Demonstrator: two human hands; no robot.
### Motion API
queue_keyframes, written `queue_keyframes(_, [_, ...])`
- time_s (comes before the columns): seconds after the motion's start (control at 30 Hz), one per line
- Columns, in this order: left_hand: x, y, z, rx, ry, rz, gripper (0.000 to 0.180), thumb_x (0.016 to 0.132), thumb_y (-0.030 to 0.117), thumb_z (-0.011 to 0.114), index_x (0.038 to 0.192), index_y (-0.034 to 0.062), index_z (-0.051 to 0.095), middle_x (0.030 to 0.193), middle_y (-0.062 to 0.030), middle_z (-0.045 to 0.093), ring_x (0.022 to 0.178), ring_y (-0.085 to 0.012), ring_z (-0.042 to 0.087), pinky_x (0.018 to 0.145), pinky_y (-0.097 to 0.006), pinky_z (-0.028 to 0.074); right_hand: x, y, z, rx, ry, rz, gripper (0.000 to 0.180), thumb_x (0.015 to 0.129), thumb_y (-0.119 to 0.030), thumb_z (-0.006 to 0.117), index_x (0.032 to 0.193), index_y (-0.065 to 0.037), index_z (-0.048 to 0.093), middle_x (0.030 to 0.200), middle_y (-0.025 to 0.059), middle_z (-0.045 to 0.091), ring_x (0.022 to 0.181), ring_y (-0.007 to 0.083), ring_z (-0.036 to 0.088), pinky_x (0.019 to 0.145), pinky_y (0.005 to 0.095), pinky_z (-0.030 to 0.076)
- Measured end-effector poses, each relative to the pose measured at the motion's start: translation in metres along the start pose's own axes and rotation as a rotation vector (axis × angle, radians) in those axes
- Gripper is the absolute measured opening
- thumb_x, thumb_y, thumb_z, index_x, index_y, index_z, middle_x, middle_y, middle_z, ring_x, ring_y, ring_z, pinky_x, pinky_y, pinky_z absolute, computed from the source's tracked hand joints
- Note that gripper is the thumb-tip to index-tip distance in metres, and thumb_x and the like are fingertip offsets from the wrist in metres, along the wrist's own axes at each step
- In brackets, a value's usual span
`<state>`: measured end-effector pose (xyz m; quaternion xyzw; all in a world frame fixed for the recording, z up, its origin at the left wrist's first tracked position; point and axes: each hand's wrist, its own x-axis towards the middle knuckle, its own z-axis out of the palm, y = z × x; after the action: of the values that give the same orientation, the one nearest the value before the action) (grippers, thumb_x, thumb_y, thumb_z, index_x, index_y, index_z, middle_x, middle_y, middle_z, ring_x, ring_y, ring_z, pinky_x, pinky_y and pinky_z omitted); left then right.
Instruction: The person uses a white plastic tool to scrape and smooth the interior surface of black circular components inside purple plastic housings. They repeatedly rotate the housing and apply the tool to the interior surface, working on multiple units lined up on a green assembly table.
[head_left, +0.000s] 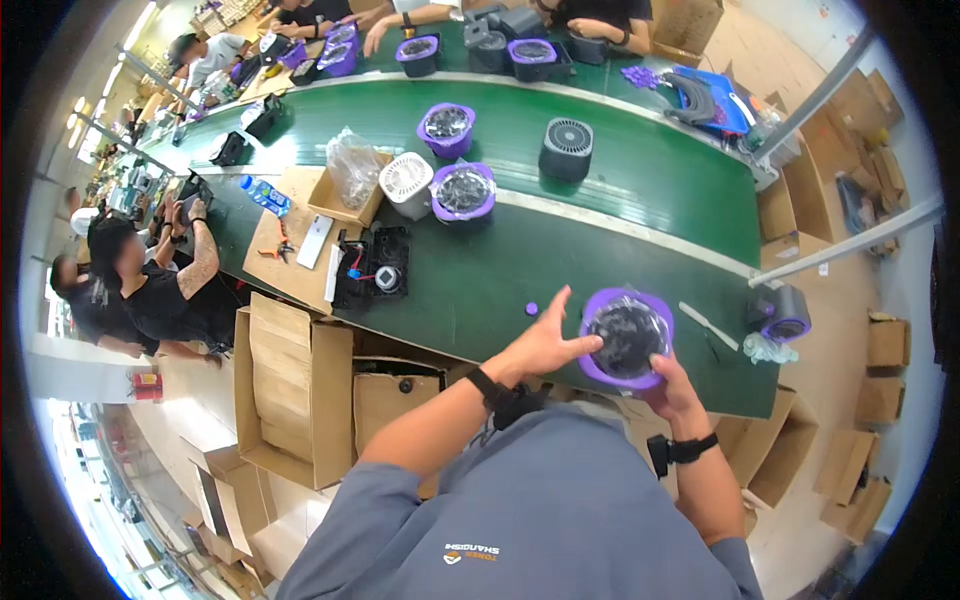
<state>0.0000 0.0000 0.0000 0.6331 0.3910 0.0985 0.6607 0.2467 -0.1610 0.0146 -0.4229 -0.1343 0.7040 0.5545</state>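
Gripping a purple-rimmed black unit (628,340) at the green bench's (620,190) near edge: right hand (672,392) clasps its side, left hand (545,343) spread loose w/ fingertips on rim. Open cardboard box (352,205) at left end holds a clear plastic bag (354,165).

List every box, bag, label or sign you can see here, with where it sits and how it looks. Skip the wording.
Open cardboard box: on the green table's left part, small, brown, holding a clear plastic bag.
Tall cardboard carton: on the floor left of the person, brown, flaps open.
Flat cartons: stacked on the floor at right, brown.
Red label: far left, small, rectangular.
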Motion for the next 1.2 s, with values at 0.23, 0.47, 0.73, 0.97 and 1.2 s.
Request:
queue_keyframes(0.23, [0.025, -0.004, 0.054, -0.588, -0.336, -0.083, 0.089, 0.102, 0.026, 0.080, 0.170, 0.0062, 0.025, 0.156, -0.0154, 0.055, 0.140, -0.0241, 0.057, 0.116, -0.042, 0.051, -0.013, 0.004, -0.052, 0.022, -0.083, 0.095, 0.096, 0.091, -0.034, 0.082, 0.169, -0.016, 0.030, 0.161, 0.0131, 0.050, 0.144, 0.0326, 0.057, 0.117, 0.0537, 0.052])
queue_keyframes(0.47, [0.066, 0.007, 0.120, -0.446, -0.154, -0.192, 0.099, 0.093, 0.023, 0.090, 0.168, 0.0008, 0.029, 0.155, -0.0159, 0.056, 0.140, -0.0243, 0.057, 0.120, -0.040, 0.048, -0.038, -0.025, -0.153, -0.545, 0.363, 0.077, 0.084, 0.100, -0.042, 0.077, 0.167, -0.008, 0.040, 0.164, 0.0163, 0.052, 0.145, 0.0319, 0.057, 0.112, 0.0511, 0.053])
queue_keyframes(0.73, [0.120, -0.061, 0.199, -0.506, 0.184, -0.185, 0.104, 0.092, 0.015, 0.088, 0.171, -0.0041, 0.023, 0.159, -0.0223, 0.051, 0.144, -0.0285, 0.054, 0.121, -0.041, 0.046, -0.087, -0.046, -0.264, -1.122, 0.270, 0.144, 0.045, 0.101, -0.029, 0.075, 0.134, 0.002, 0.071, 0.125, 0.0169, 0.079, 0.110, 0.0261, 0.077, 0.097, 0.0390, 0.059])
queue_keyframes(0.97, [0.099, -0.056, 0.201, -0.409, 0.276, -0.339, 0.079, 0.099, 0.010, 0.077, 0.165, -0.0003, 0.035, 0.144, -0.0173, 0.065, 0.129, -0.0255, 0.066, 0.111, -0.038, 0.054, -0.077, -0.051, -0.306, -1.248, 0.412, -0.113, 0.029, 0.098, -0.020, 0.072, 0.120, -0.001, 0.076, 0.115, 0.0170, 0.078, 0.102, 0.0286, 0.077, 0.092, 0.0405, 0.060])
queue_keyframes(1.2, [0.080, -0.017, 0.205, 0.668, 0.358, 0.015, 0.104, 0.080, 0.020, 0.090, 0.167, 0.0055, 0.035, 0.165, -0.0316, 0.037, 0.154, -0.0495, 0.038, 0.127, -0.053, 0.036, -0.025, -0.057, -0.323, -1.530, 0.592, -0.075, 0.023, 0.094, -0.016, 0.073, 0.112, -0.003, 0.068, 0.105, 0.0163, 0.074, 0.105, 0.0374, 0.072, 0.092, 0.0499, 0.058])
